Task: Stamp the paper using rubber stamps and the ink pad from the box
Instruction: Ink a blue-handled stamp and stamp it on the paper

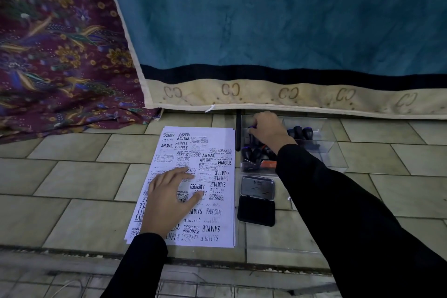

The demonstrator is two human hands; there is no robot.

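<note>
A stack of white paper (pixel 212 222) covered in black stamp prints lies on the tiled surface. My left hand (pixel 169 198) rests flat on it with fingers spread. To the right sits a clear plastic box (pixel 324 138) holding several black rubber stamps (pixel 302 132). My right hand (pixel 268 132) is inside the box's far left part, fingers curled around a dark stamp handle. In front of the box, an open black ink pad (pixel 256 210) lies with its lid (pixel 257 187) folded back.
A teal, red and cream blanket (pixel 278 31) hangs right behind the box, and a purple floral cloth (pixel 60 55) lies at the back left. A thin black stick (pixel 238 133) lies between paper and box. The tiled ledge (pixel 72 249) ends just before me.
</note>
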